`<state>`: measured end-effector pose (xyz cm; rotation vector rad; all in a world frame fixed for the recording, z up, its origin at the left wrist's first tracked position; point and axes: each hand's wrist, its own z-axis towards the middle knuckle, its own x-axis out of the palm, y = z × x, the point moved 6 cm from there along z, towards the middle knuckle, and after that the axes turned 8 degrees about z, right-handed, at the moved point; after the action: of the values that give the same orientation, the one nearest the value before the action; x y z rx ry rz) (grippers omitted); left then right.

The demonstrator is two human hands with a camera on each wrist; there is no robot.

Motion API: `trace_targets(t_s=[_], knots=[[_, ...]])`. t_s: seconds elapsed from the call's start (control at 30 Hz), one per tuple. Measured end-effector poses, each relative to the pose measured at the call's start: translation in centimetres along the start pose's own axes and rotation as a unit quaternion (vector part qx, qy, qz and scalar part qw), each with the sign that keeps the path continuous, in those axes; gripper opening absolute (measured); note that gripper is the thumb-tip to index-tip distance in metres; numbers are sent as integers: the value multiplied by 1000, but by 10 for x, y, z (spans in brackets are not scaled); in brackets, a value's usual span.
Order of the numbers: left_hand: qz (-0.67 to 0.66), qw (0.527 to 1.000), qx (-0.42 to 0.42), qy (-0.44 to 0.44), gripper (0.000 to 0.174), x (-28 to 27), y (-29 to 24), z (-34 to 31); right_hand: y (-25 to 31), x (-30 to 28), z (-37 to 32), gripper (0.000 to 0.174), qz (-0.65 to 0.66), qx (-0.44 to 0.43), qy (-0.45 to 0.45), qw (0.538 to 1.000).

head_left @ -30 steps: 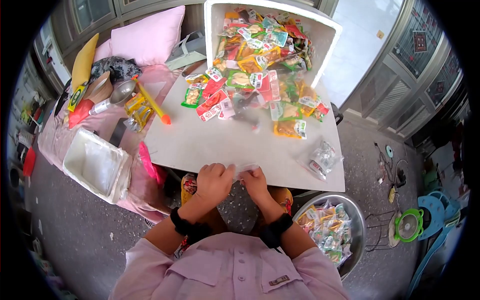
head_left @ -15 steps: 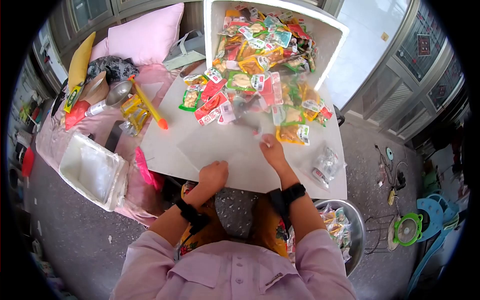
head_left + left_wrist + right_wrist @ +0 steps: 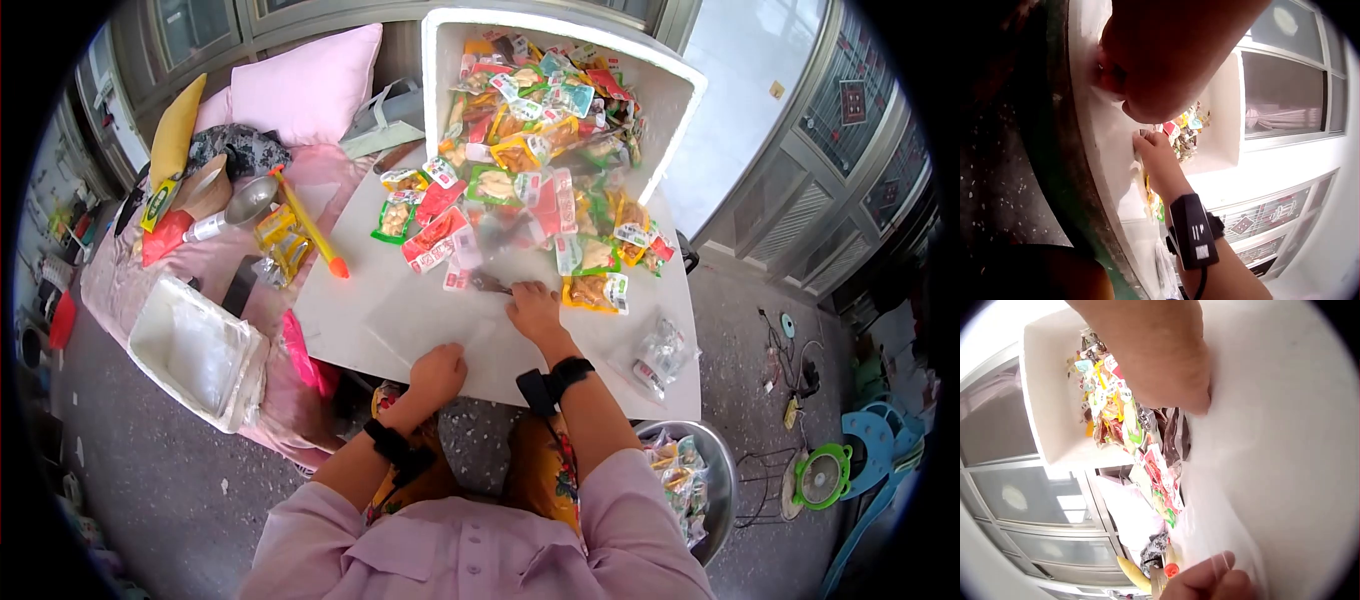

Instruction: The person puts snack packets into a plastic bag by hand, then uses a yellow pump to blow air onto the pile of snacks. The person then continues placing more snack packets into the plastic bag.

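We are seeing the left hand (image 3: 438,376) pinching a clear plastic bag (image 3: 1210,528) over the near part of the table (image 3: 600,345), while the right hand (image 3: 536,310) is resting at a dark packet (image 3: 488,284) before the piled snack packets (image 3: 493,186), whether gripping we cannot tell.

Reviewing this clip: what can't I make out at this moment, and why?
Right wrist view: the fingertips of the right hand, hidden by the hand itself; whether they grip the dark packet is unclear.
Left wrist view: the left hand has its fingers blurred and in shadow.
Head view: the near side of the metal basin, covered by the right sleeve.
Head view: fine print on the red packet, too small.
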<state>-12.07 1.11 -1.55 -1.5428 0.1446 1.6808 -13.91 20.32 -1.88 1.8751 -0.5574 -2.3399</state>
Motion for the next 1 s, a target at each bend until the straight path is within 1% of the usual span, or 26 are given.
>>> trace_targets(t_s=[0.07, 0.17, 0.27, 0.4, 0.47, 0.57, 0.63, 0.67, 0.73, 0.83, 0.93, 1.0], knots=[[12, 1000, -3, -6, 10, 2, 1, -5, 5, -12, -20, 32, 15, -3, 26, 1000], [21, 1000, -19, 4, 11, 0, -2, -6, 1, -26, -54, 25, 70, -4, -22, 997], [22, 999, -30, 18, 13, 1, -6, -3, -12, -41, -84, 15, 179, -44, -149, 971], [0, 998, -44, 37, 15, 3, -9, 2, -18, -51, -115, 12, 265, -30, -193, 944], [-11, 996, -52, 68, 18, 6, -9, 6, -13, -58, -131, 11, 294, -36, -220, 929], [-34, 993, -61, 97, 18, 15, -4, 11, 15, -75, -154, 12, 252, -127, -275, 919], [-63, 988, -70, 121, 18, 21, 4, 14, 21, -73, -163, 14, 203, -159, -257, 931], [-74, 989, -58, 113, 18, 21, 7, 16, 24, -72, -165, 15, 178, -174, -248, 936], [-95, 990, -34, 97, 16, 20, 9, 17, 23, -71, -166, 16, 164, -180, -237, 940], [-129, 986, -50, 97, 17, 14, 12, 17, 24, -70, -167, 17, 149, -185, -234, 943], [-114, 984, -52, 125, 16, 14, 5, 14, 29, -65, -165, 18, 138, -194, -231, 943], [-71, 993, -14, 93, 15, 8, -6, 11, 33, -62, -163, 18, 135, -195, -230, 944]])
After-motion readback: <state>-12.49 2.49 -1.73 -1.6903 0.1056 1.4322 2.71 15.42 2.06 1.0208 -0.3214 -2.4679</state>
